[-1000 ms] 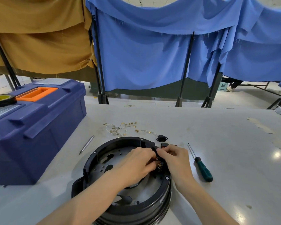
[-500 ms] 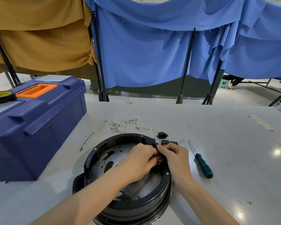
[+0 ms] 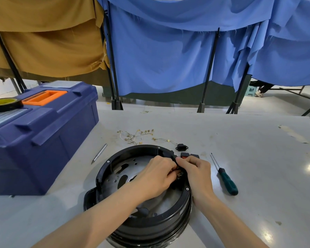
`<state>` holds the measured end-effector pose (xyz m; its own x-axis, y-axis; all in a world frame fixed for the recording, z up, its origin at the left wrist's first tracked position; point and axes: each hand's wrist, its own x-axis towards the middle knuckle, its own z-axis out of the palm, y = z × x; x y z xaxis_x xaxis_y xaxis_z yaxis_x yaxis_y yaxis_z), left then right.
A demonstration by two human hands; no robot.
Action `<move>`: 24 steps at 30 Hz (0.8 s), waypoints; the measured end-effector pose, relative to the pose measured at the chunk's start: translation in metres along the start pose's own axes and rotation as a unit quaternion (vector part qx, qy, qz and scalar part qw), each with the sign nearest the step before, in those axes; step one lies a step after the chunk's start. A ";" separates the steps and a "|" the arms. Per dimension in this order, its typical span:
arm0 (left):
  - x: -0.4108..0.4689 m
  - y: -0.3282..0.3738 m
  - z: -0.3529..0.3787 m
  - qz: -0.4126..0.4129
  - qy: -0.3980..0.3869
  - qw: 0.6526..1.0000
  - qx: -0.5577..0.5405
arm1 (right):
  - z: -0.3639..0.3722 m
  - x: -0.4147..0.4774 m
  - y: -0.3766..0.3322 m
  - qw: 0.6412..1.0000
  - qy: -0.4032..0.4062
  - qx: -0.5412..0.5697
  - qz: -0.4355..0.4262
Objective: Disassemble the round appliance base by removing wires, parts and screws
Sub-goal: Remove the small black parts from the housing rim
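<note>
The round black appliance base (image 3: 115, 163) lies open side up on the table, its metal floor full of holes. Both hands meet at its right inner wall. My left hand (image 3: 156, 176) reaches in from the left with curled fingers on a small part with brass terminals (image 3: 179, 174) set in the wall. My right hand (image 3: 195, 172) comes over the rim and pinches the same part from the outside. Most of the part is hidden by my fingers.
A green-handled screwdriver (image 3: 225, 179) lies right of the base. Behind the base lie loose wires (image 3: 134, 136), a black socket part (image 3: 182, 147) and two small switches (image 3: 188, 155). A metal bit (image 3: 99, 153) lies left, beside the blue toolbox (image 3: 34, 136).
Both hands stay at the same spot on the base's right wall, with only small finger movements. The camera has shifted slightly.
</note>
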<state>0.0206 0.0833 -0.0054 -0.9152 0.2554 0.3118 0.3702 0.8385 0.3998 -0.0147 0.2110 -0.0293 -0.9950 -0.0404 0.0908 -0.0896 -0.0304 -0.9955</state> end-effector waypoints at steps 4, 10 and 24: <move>0.003 -0.003 0.001 -0.005 0.005 1.000 -0.008 | 0.001 0.001 0.000 1.000 0.001 0.003 0.004; 0.007 -0.004 0.008 0.006 0.020 1.000 -0.017 | 0.000 0.001 -0.001 1.000 -0.003 0.015 0.001; 0.006 -0.008 0.008 -0.006 0.008 1.000 -0.008 | -0.004 0.002 -0.003 0.999 -0.020 0.030 0.017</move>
<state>0.0106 0.0822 -0.0136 -0.9170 0.2375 0.3205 0.3616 0.8340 0.4168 -0.0163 0.2148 -0.0258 -0.9949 -0.0818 0.0587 -0.0514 -0.0890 -0.9947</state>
